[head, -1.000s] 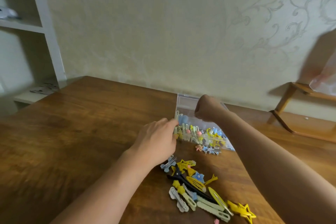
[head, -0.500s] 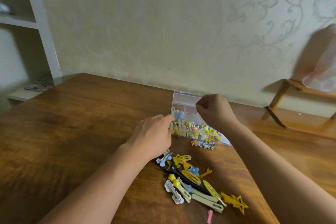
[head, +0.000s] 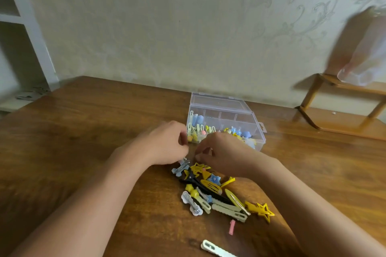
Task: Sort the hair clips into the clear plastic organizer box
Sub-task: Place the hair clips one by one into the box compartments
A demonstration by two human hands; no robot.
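The clear plastic organizer box (head: 240, 119) lies open at the table's far side, with several clips in its front compartments. A pile of hair clips (head: 211, 190) lies in front of it, mostly yellow, pale green and blue. My left hand (head: 165, 144) hovers by the box's front left corner with its fingers curled, just above a grey-blue clip (head: 180, 168). My right hand (head: 223, 152) is low between the box and the pile, fingertips bent down to the table. What either hand's fingers hold is hidden.
A yellow star clip (head: 261, 210), a small pink piece (head: 231, 227) and a white clip (head: 217, 250) lie nearer me on the wooden table (head: 83, 131). A wooden rack (head: 334, 115) with a plastic bag (head: 365, 58) stands at the right, and a white shelf (head: 31, 37) at the left.
My right hand has come down from above the box to the table in front of it. My left hand has drawn back a little from the box's corner.
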